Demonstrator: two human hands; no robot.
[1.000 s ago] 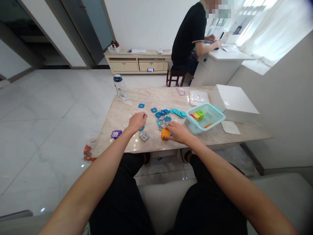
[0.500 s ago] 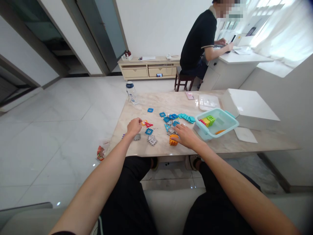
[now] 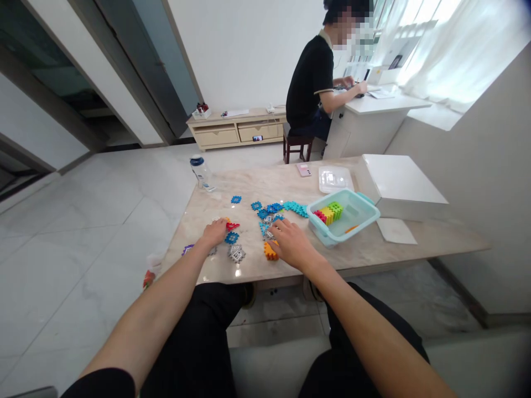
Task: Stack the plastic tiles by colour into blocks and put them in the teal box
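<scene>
My left hand (image 3: 214, 234) rests over small interlocking plastic tiles, its fingers drawn together at the left edge of a red tile (image 3: 233, 226). A yellow-orange tile (image 3: 227, 220) shows partly behind those fingers; whether they grip a tile is hidden. Close by lie a blue tile (image 3: 232, 237) and overlapping grey tiles (image 3: 237, 254). With fingers apart, my right hand (image 3: 293, 243) reaches over a mixed pile of grey and blue tiles (image 3: 274, 208). Its thumb is beside or touching a stack of orange tiles (image 3: 271, 251).
Right of the pile stands a teal tub (image 3: 348, 236) holding red, yellow and green tiles. Behind it are a clear lid (image 3: 335, 179) and white box (image 3: 409, 179). A water bottle (image 3: 202, 174) stands at the table's far left corner. Another person (image 3: 309, 83) sits at a desk beyond.
The view has swung right, so everything sits further left and lower. My left hand has moved slightly right over the yellow-orange tile, covering more of it. My right hand stays about the same.
</scene>
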